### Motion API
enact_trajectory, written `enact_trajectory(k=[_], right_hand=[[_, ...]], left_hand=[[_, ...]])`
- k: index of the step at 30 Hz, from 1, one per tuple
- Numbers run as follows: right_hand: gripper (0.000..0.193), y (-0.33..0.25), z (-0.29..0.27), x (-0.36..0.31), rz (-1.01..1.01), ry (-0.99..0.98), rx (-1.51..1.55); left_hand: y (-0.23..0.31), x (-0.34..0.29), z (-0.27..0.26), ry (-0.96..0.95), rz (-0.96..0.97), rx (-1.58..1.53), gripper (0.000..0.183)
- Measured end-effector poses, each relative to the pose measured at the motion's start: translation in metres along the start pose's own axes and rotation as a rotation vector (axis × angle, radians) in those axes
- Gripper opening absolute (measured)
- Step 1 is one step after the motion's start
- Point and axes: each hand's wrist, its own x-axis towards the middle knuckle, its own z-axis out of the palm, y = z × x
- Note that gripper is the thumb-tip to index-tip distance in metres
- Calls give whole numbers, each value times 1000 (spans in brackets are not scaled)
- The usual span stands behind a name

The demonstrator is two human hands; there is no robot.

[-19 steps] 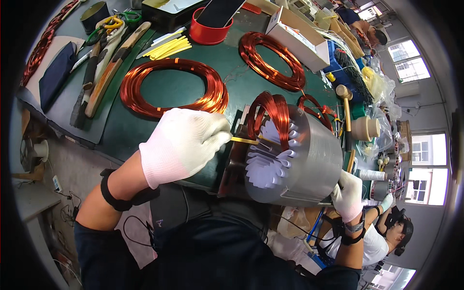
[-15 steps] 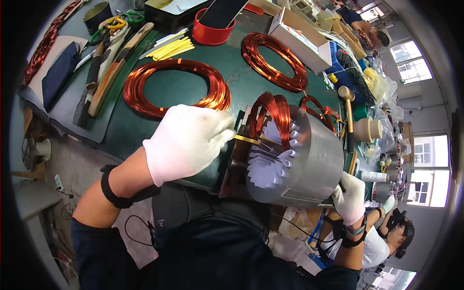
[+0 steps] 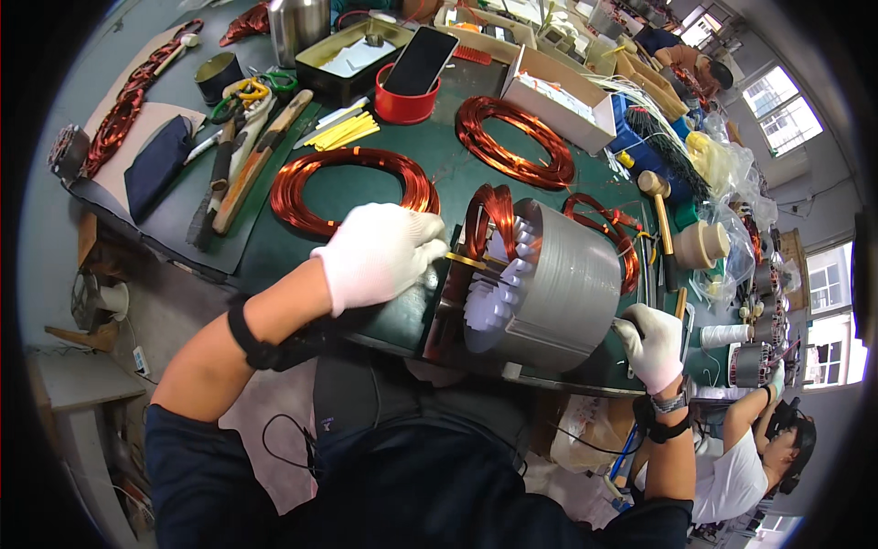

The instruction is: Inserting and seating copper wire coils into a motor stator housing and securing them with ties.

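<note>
— As the stator core [image 3: 569, 284] lies on its side, which way does it point?

— Long axis: roughly left to right. The end fringed with white slot liners [image 3: 487, 306] faces left. Location: near edge of the table [image 3: 347, 189], between the two hands.

— Left hand [image 3: 377, 259], grip?

— White-gloved; fingers pinched on one yellow strip [image 3: 465, 262]. Strip's long axis: left to right, dipping slightly rightward, far end at the liners.

— Right hand [image 3: 653, 346], grip?

— White-gloved, fingers bent, fingertips at the core's right-hand rim; whether grasping it or merely beside it, cannot tell.

— Counts, please.

— Stator core: one. Copper winding [image 3: 495, 220], arched over the lined end: one bundle. Large copper-wire coils [image 3: 288, 194]: two, lying flat beyond the hands. Smaller copper-wire coil [image 3: 629, 263]: one, just behind the core. Slot liners: many, overlapping, not countable.

— Remaining stock?

— Loose yellow pieces [image 3: 343, 134]: one pile, number unclear. Red tub [image 3: 403, 108]: one. Black phone [image 3: 421, 60], tilted in the tub: one. Open cardboard box [image 3: 558, 114]: one. Wooden-headed mallet [image 3: 662, 224]: one, right of the core.
</note>
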Motion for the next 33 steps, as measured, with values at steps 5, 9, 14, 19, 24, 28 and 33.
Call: enact_trajectory(k=[5, 9, 14, 19, 24, 28, 33], right_hand=[[28, 4, -16, -6, 16, -57, -45], [28, 20, -3, -21, 38, 48, -1], [25, 29, -27, -31, 79, -10, -82], [25, 10, -22, -35, 32, 88, -111], [24, 24, -32, -38, 179, -18, -8], [26, 86, -59, -74, 485, -205, 370], [26, 67, -44, -77, 521, 21, 858]], left_hand=[[-13, 9, -1, -168, -3, -156, 23], [-3, 13, 21, -31, 126, -42, 26], [-5, 14, -9, -203, -178, -249, 43], [5, 21, 21, -62, -23, -201, 40], [-1, 19, 6, -231, -207, -494, 38], [-15, 19, 4, -267, -205, -619, 29], [-22, 26, 4, -338, -212, -663, 27]])
